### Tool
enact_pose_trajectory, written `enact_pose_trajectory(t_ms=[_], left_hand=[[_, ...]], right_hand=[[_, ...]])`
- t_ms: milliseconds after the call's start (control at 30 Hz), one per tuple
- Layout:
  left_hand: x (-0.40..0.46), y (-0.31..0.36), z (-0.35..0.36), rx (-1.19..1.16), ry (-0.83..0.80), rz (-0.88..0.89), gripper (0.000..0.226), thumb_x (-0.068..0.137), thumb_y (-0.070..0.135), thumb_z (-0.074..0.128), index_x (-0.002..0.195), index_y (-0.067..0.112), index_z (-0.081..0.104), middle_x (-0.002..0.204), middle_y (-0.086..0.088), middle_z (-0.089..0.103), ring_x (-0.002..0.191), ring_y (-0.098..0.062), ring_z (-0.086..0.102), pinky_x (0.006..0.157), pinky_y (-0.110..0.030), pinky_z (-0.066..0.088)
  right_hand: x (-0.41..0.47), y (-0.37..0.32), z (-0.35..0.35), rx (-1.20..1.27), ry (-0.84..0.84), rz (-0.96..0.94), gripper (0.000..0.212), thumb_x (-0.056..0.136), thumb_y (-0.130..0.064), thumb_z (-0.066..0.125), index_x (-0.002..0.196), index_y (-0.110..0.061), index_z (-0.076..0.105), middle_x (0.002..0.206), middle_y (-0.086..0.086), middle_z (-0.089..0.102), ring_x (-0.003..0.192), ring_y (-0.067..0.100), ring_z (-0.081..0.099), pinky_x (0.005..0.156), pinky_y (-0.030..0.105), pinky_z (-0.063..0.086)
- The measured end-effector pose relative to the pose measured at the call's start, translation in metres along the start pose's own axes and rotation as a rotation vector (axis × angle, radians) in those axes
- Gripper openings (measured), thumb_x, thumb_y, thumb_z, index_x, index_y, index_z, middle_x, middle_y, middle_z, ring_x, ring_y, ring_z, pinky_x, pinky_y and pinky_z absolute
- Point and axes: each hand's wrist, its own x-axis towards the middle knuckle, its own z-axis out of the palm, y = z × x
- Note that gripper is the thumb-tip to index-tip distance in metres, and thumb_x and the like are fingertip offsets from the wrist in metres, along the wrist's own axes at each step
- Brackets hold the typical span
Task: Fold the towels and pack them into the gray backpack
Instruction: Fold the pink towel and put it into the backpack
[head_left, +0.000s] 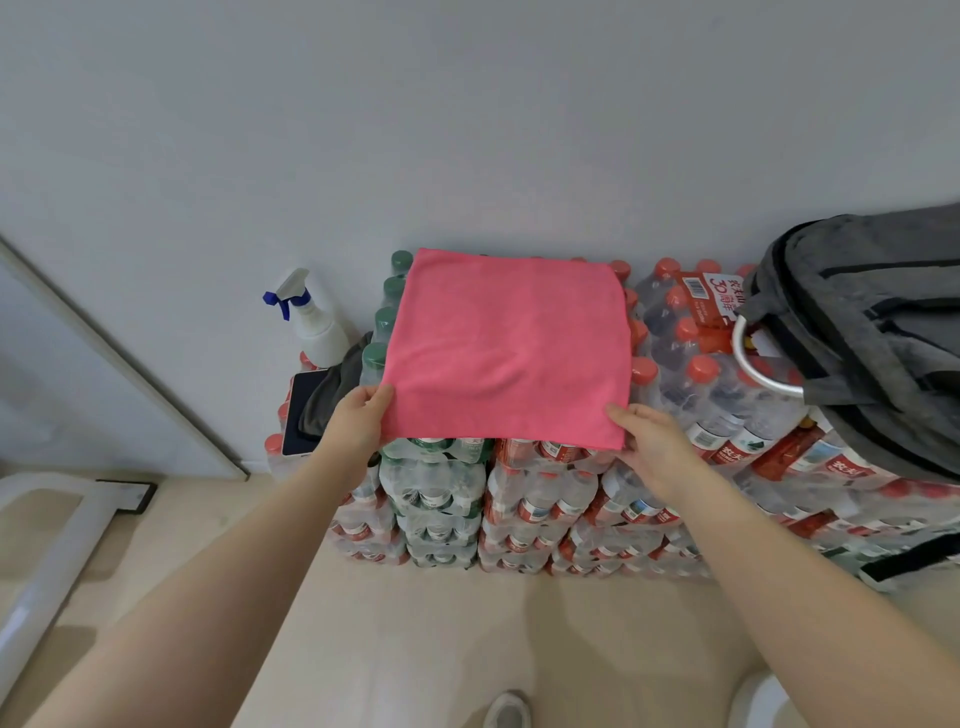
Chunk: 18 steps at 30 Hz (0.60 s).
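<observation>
A pink towel lies spread flat on top of stacked packs of water bottles. My left hand pinches its near left corner. My right hand holds its near right corner, thumb on top and fingers under the edge. The gray backpack lies on the bottle packs at the right, its mouth turned toward the towel. A dark gray cloth sits bunched at the left of the towel, partly behind my left hand.
A white spray bottle with a blue trigger stands against the wall at the left. A dark tablet lies beside the gray cloth. A white ring handle shows by the backpack. Beige floor lies below.
</observation>
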Motion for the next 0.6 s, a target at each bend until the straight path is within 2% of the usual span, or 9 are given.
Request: enact_pose_trajectory(t_ms=[133,233,333,433,500,600], left_hand=[[-0.004,0.002,0.001,-0.029,0.026,-0.025,0.015,0.094,0.023,0.051,0.087,0.01,0.05,0.087,-0.004,0.051,0.075,-0.017,0.056,0.053,-0.023,0.055],[-0.009,-0.002,0.004,0.011,0.052,0.003,0.012,0.095,0.019,0.048,0.102,0.008,0.046,0.092,-0.006,0.051,0.081,-0.024,0.06,0.051,-0.021,0.056],[-0.019,-0.001,0.005,0.01,0.028,0.063,0.007,0.098,0.011,0.037,0.097,0.013,0.044,0.085,-0.009,0.051,0.06,-0.018,0.06,0.047,-0.017,0.053],[-0.027,0.004,0.003,0.015,-0.053,0.1,0.031,0.095,0.0,0.028,0.076,0.015,0.049,0.08,-0.012,0.049,0.037,-0.008,0.05,0.043,-0.015,0.049],[-0.034,0.012,0.001,-0.033,-0.099,0.104,0.036,0.092,-0.005,0.028,0.07,0.011,0.052,0.08,-0.012,0.05,0.036,-0.007,0.049,0.046,-0.015,0.051],[-0.045,0.028,-0.006,-0.13,-0.244,0.084,0.029,0.089,-0.006,0.037,0.078,0.01,0.059,0.084,-0.008,0.054,0.061,-0.014,0.057,0.068,-0.024,0.054]], right_hand=[[-0.011,-0.002,-0.011,-0.009,0.152,-0.034,0.017,0.089,-0.007,0.057,0.073,-0.008,0.052,0.084,0.006,0.058,0.076,0.015,0.057,0.069,0.028,0.051],[-0.024,-0.001,-0.016,-0.013,0.152,-0.071,0.012,0.088,-0.005,0.058,0.078,-0.008,0.053,0.085,0.008,0.06,0.076,0.016,0.06,0.067,0.026,0.051],[-0.036,-0.001,-0.017,0.106,0.121,-0.096,0.014,0.089,-0.004,0.056,0.08,-0.012,0.05,0.082,0.006,0.057,0.071,0.015,0.056,0.065,0.028,0.048],[-0.046,-0.005,-0.017,0.195,0.117,-0.145,0.016,0.091,-0.006,0.053,0.085,-0.018,0.047,0.085,0.002,0.054,0.07,0.013,0.051,0.064,0.028,0.045],[-0.053,-0.01,-0.017,0.191,0.116,-0.191,0.017,0.092,-0.007,0.051,0.083,-0.021,0.047,0.088,0.001,0.054,0.071,0.012,0.05,0.063,0.028,0.044],[-0.061,-0.022,-0.018,0.136,0.091,-0.25,0.019,0.094,-0.008,0.048,0.078,-0.019,0.05,0.082,-0.002,0.054,0.07,0.012,0.049,0.061,0.027,0.042]])
